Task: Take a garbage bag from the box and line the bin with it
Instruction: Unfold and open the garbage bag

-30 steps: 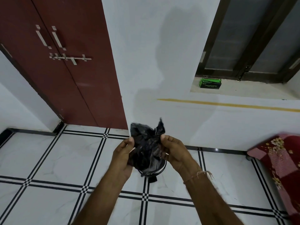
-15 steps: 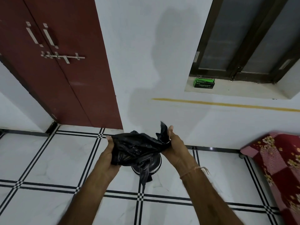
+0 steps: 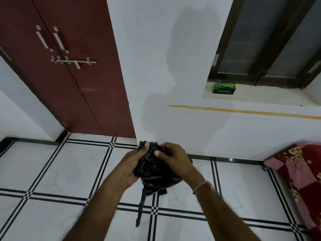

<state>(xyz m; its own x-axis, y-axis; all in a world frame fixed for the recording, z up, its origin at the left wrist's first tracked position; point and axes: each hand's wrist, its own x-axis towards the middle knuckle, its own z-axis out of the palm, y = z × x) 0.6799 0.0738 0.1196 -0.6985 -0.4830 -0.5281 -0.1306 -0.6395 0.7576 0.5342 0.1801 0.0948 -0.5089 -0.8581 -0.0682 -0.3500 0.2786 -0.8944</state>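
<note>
White tiled floor (image 3: 52, 171) with black grid lines runs under everything; maroon double door (image 3: 78, 75) stands far left of the bag, red floral cloth (image 3: 298, 171) far right. Green garbage-bag box (image 3: 224, 88) sits on the window sill (image 3: 260, 98), up and right of the bag, well apart. We hold the black garbage bag (image 3: 154, 171) bunched at centre, above the floor. Left hand (image 3: 132, 167) cups its left side, right hand (image 3: 175, 159) its top right; both sets of fingers (image 3: 160, 152) pinch crumpled film near the top edge. A twisted tail hangs straight down, so the long axis is vertical. Bin not clearly visible, possibly hidden behind the bag. Likely next: find the mouth and part it, hands equally near.
</note>
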